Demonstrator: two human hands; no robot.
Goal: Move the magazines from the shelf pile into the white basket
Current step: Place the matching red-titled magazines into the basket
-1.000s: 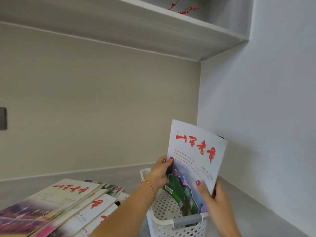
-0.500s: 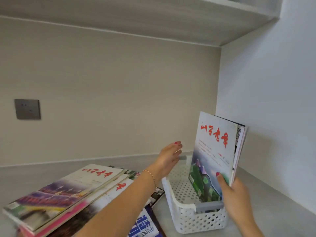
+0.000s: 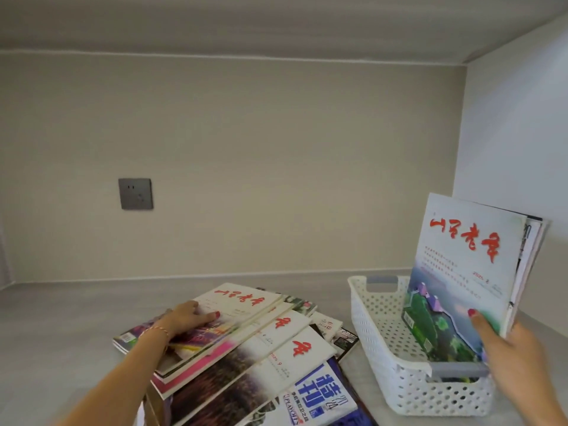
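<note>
Under the upper shelf board, a grey shelf carries everything. Largest on it is the fanned pile of magazines, left of centre, its top copy bearing red calligraphy. Just right of the pile sits the white basket, perforated, with grey handles; several magazines stand upright in it, leaning toward the right wall. The right hand grips these standing copies near their lower edge, thumb across the front cover. The left hand lies flat on the pile's top magazine, fingers extended. A grey wall socket is set in the back panel
</note>
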